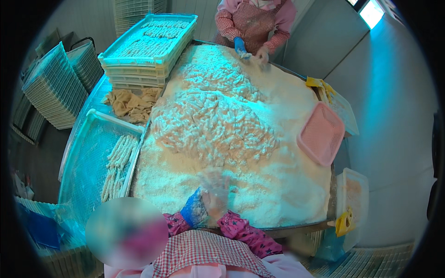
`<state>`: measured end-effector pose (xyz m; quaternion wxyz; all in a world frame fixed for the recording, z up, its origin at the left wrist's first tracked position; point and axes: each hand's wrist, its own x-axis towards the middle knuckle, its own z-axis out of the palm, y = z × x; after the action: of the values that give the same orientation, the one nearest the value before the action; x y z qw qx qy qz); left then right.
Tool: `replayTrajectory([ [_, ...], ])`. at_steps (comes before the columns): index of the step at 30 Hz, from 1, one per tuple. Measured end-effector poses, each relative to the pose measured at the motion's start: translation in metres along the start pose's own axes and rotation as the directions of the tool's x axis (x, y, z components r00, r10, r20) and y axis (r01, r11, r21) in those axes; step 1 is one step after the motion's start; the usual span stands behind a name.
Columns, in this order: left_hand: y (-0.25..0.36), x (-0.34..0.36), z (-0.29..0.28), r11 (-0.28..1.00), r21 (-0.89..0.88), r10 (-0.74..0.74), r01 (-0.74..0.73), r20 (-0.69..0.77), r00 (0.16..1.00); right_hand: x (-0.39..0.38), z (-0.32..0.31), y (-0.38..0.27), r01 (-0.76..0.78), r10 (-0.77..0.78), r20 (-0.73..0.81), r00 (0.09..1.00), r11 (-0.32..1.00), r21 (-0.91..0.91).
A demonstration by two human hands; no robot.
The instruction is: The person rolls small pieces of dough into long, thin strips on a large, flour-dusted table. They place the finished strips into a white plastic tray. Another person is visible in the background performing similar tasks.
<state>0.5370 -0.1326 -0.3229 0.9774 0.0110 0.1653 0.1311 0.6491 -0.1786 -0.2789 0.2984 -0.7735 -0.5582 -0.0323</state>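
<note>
1. Hands, two, low centre of the frame, close together over the powder. Left hand [194,209] blue-gloved, dusted white; right hand [213,202] pale, motion-blurred. Cannot tell whether fingers are spread, or gripping anything.
2. Powder-coated strips [218,123]: one large heap mid-frame, too many to count; a second heap [215,69] behind, nearer the top. Soft, knobbly, tangled.
3. White powder [282,199], fine, ridged, spread across the worktable.
4. Mesh tray [76,167], one, left of frame; two bunches of strips [117,162] lie side by side on it.
5. Tray stack [139,76], upper left, plastic; strips in rows on its top tray. One crumpled tan cloth [132,104] just below.
6. Pink basket [322,132], one, right side; perforated, rounded rectangle.
7. Two pale tubs, upper [345,113] and lower [354,192], right edge; a yellow piece at each, any print too small to read.
8. One co-worker [252,23], top centre, checked apron, one blue glove [239,44] showing, hands over the powder.
</note>
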Motion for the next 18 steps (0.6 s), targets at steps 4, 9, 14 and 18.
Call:
replayTrajectory([
  [4,-0.034,0.031,0.056,0.569,-0.003,0.822,-0.822,0.014,0.569,0.002,-0.005,-0.022,0.087,-0.123,0.104,0.987,0.950,0.301],
  [9,0.032,0.008,-0.035,0.890,0.408,0.260,-0.203,-0.089,0.961,0.017,0.003,0.014,-0.045,0.046,0.010,0.999,0.883,0.467],
  [14,0.024,-0.017,0.003,0.969,0.183,0.223,-0.166,-0.350,0.910,0.040,-0.020,0.086,-0.033,0.038,0.031,0.999,0.988,-0.151],
  [18,0.061,-0.034,0.010,0.585,0.767,0.535,-0.264,-0.120,0.836,0.034,-0.012,0.104,-0.118,0.119,-0.012,0.993,0.991,0.060],
])
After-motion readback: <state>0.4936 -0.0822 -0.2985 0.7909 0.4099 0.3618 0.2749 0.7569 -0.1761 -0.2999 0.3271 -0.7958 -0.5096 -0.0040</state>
